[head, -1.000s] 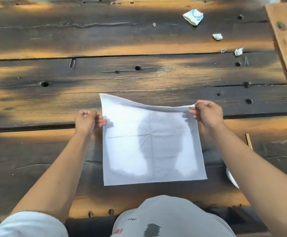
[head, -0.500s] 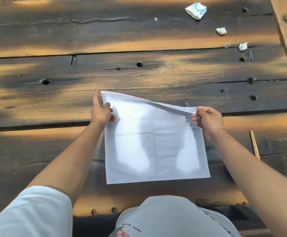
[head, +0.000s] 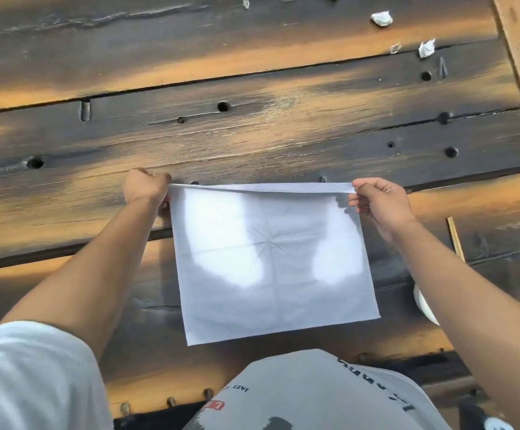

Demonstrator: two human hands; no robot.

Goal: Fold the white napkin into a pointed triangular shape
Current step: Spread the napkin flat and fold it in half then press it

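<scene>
Both hands pinch the far corners: left hand (head: 145, 187) closed on the upper-left corner, right hand (head: 379, 201) closed on the upper-right, each grip tight on the white napkin (head: 271, 262). That top edge lifts and curls over slightly; the rest lies flat at centre frame on the dark wooden tabletop (head: 252, 141). Old creases cross it, but no triangle yet. By my reckoning it's barely begun, every fold remains.

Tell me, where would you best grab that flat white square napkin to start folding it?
Probably at its two far corners, coming from the sides, as here: left hand and right hand each pinch one. The flat white square napkin lies limp on the dark wooden plank table; its far edge is lifted taut.
</scene>
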